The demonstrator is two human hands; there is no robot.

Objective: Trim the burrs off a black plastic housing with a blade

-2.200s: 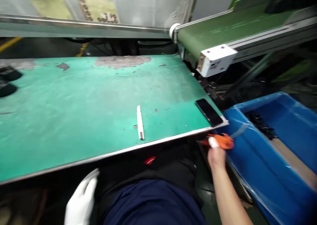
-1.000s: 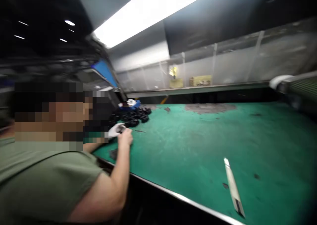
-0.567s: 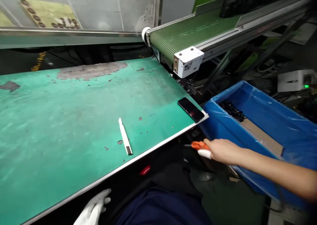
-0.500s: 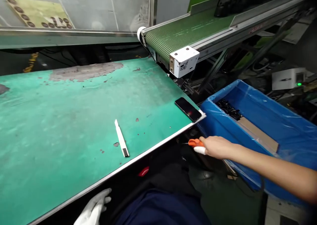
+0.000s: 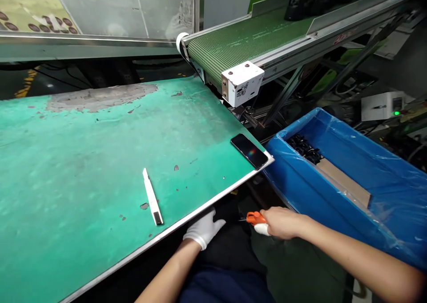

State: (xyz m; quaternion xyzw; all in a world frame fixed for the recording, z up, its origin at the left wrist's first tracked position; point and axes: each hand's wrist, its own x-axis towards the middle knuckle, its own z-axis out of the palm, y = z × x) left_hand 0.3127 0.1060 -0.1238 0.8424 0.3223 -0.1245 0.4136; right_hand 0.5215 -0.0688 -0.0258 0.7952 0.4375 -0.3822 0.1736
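Observation:
My right hand [image 5: 283,223], bare apart from a white covering on one fingertip, grips an orange-handled tool [image 5: 255,218] with a thin metal tip pointing left. The tool's exact kind is unclear. My left hand [image 5: 204,228] wears a white glove and is just off the table's front edge, its thumb apart from the fingers and nothing visible in it. A white utility knife [image 5: 152,198] lies on the green table [image 5: 100,161], left of my left hand. Near the table's right corner rests a black phone [image 5: 249,151].
A blue bin [image 5: 333,196] stands to the right, with black parts [image 5: 303,147] and a cardboard piece [image 5: 347,182] inside. Beyond the table, a green conveyor belt [image 5: 240,41] carries dark items. A white box [image 5: 243,83] juts from its near end.
My left hand has come up and right from the bottom of the view to the table edge, nearer the tool. My right hand, still holding the tool, appears slightly lower. The view has shifted a little.

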